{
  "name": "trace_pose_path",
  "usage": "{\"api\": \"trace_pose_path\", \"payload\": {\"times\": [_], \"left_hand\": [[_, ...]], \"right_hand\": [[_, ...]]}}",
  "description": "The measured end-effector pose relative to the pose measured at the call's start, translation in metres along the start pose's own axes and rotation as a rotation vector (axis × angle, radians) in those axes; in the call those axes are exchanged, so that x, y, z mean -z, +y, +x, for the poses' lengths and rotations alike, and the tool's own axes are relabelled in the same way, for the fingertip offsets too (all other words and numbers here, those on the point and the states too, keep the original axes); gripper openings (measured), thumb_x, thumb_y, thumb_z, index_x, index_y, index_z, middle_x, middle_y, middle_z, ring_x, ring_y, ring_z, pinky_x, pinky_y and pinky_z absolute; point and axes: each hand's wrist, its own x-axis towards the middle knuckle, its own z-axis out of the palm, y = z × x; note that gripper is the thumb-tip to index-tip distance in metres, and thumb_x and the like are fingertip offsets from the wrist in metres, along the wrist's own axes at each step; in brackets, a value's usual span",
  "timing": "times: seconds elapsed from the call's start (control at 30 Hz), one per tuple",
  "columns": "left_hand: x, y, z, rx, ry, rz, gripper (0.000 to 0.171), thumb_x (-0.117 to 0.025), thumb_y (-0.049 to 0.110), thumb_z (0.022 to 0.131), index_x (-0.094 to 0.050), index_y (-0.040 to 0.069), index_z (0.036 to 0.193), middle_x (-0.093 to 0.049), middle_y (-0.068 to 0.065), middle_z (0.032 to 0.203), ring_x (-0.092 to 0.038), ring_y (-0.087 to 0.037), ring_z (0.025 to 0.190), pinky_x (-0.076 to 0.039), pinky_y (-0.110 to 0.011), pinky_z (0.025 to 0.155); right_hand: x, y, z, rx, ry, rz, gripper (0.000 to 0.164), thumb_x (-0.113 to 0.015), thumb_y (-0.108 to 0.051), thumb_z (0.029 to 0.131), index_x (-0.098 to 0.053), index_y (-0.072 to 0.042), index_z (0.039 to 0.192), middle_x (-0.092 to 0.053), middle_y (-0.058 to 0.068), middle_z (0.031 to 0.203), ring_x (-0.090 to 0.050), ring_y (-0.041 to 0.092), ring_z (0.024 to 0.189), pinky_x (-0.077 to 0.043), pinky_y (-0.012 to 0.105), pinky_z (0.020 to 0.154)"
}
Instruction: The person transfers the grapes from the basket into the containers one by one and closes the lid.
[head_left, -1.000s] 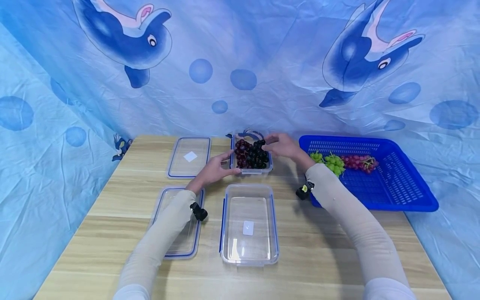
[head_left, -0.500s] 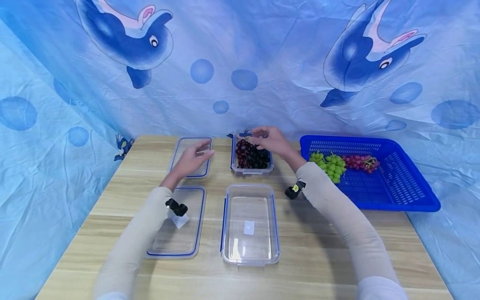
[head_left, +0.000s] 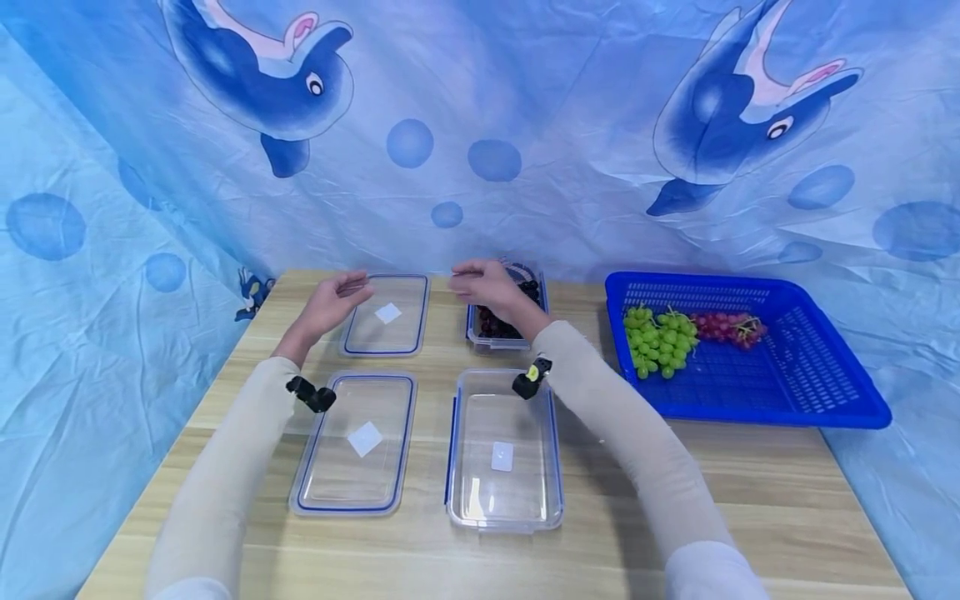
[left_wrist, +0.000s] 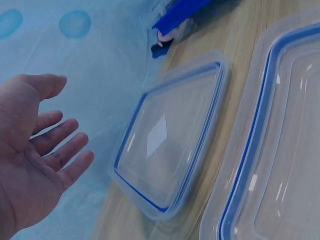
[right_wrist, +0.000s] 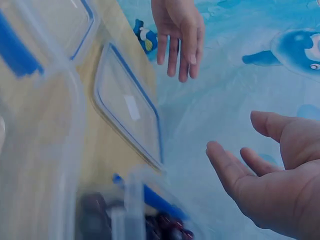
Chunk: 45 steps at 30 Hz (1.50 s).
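My left hand (head_left: pixel 330 304) is raised beside the smaller blue-edged lid (head_left: pixel 407 293), fingers relaxed, holding nothing. In the left wrist view its palm shows, apart from that lid. My right hand (head_left: pixel 489 287) hovers above the left part of the small clear container (head_left: pixel 498 342), also holding nothing. Black grapes (head_left: pixel 530 290) and dark red grapes (head_left: pixel 491 325) lie in that container, partly hidden by the right hand and wrist. Both hands (right_wrist: pixel 182 42) appear in the right wrist view, apart from each other, with the container blurred below.
A larger clear container (head_left: pixel 502 504) stands nearer on the wooden table, with a larger lid (head_left: pixel 360 487) to its left. At right, a blue basket (head_left: pixel 817 350) holds green grapes (head_left: pixel 660 343) and red grapes (head_left: pixel 726 327). A blue dolphin-print sheet (head_left: pixel 562 217) hangs behind the table.
My left hand has left the small container's side and moved left past the smaller lid. The right hand has lifted off the black grapes and shifted left.
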Motion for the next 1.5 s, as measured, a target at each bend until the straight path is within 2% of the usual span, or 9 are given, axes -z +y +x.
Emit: {"api": "trace_pose_path", "payload": {"times": [0.53,0.67,0.77,0.97,1.03,1.17,1.27,1.4,1.5], "left_hand": [[0.007,-0.032,0.003,0.163,0.000,0.078,0.071,-0.054,0.038,0.107,-0.028,-0.004,0.158,-0.030,-0.028,0.162,-0.032,-0.044,0.148,-0.034,-0.057,0.120],[0.009,-0.041,0.003,0.177,-0.015,0.073,0.069,-0.052,0.033,0.108,-0.025,-0.005,0.158,-0.028,-0.029,0.162,-0.031,-0.045,0.148,-0.035,-0.057,0.119],[0.010,-0.047,0.004,0.185,-0.037,0.053,0.068,-0.051,0.030,0.109,-0.023,-0.007,0.158,-0.029,-0.031,0.161,-0.033,-0.045,0.147,-0.039,-0.056,0.118],[0.011,-0.055,0.004,0.198,-0.066,0.018,0.068,-0.052,0.028,0.108,-0.023,-0.009,0.157,-0.036,-0.033,0.157,-0.038,-0.044,0.144,-0.043,-0.053,0.115],[0.011,-0.057,0.004,0.201,-0.071,0.020,0.067,-0.053,0.026,0.108,-0.024,-0.010,0.157,-0.037,-0.033,0.156,-0.040,-0.045,0.143,-0.044,-0.054,0.114],[0.008,-0.058,0.004,0.191,-0.068,0.040,0.063,-0.054,0.018,0.107,-0.027,-0.012,0.155,-0.035,-0.034,0.156,-0.039,-0.046,0.144,-0.044,-0.055,0.114],[0.007,-0.059,0.004,0.175,-0.043,0.063,0.058,-0.054,0.010,0.106,-0.031,-0.014,0.152,-0.036,-0.034,0.156,-0.039,-0.047,0.143,-0.043,-0.054,0.115],[0.007,-0.056,0.003,0.172,-0.021,0.087,0.055,-0.054,0.004,0.103,-0.033,-0.014,0.152,-0.040,-0.033,0.154,-0.043,-0.046,0.140,-0.045,-0.052,0.113],[0.012,-0.051,-0.002,0.179,-0.013,0.076,0.056,-0.055,0.004,0.102,-0.035,-0.011,0.152,-0.043,-0.032,0.153,-0.047,-0.044,0.138,-0.048,-0.050,0.111]], "right_hand": [[-0.052,0.034,0.037,-0.158,-0.010,0.038,0.060,-0.060,-0.011,0.104,-0.032,0.007,0.154,-0.037,0.026,0.156,-0.038,0.043,0.145,-0.041,0.050,0.118],[-0.056,0.040,0.043,-0.196,0.022,0.039,0.057,-0.059,-0.008,0.104,-0.035,0.005,0.153,-0.049,0.024,0.144,-0.059,0.033,0.121,-0.053,0.040,0.103],[-0.059,0.046,0.049,-0.243,0.037,0.031,0.059,-0.060,-0.008,0.103,-0.035,0.002,0.155,-0.051,0.021,0.144,-0.061,0.026,0.115,-0.055,0.037,0.102],[-0.063,0.056,0.053,-0.276,0.004,0.078,0.066,-0.059,-0.005,0.103,-0.024,0.004,0.159,-0.030,0.023,0.163,-0.034,0.041,0.148,-0.038,0.054,0.119],[-0.064,0.058,0.053,-0.276,-0.003,0.099,0.056,-0.058,-0.004,0.103,-0.032,0.009,0.151,-0.030,0.024,0.162,-0.033,0.043,0.148,-0.038,0.056,0.118],[-0.065,0.062,0.053,-0.276,0.001,0.119,0.015,-0.059,-0.002,0.102,-0.045,0.005,0.106,-0.034,0.024,0.161,-0.034,0.044,0.147,-0.041,0.056,0.115],[-0.066,0.063,0.054,-0.275,0.012,0.131,0.026,-0.058,0.001,0.101,-0.036,-0.006,0.088,-0.035,0.025,0.159,-0.036,0.045,0.146,-0.042,0.055,0.115],[-0.066,0.061,0.054,-0.277,0.030,0.141,0.020,-0.058,0.003,0.100,-0.040,-0.001,0.093,-0.043,0.027,0.152,-0.043,0.044,0.142,-0.046,0.052,0.113],[-0.066,0.057,0.054,-0.282,0.036,0.178,0.019,-0.057,0.005,0.100,-0.050,0.009,0.118,-0.046,0.027,0.148,-0.047,0.043,0.138,-0.047,0.049,0.113]]}}
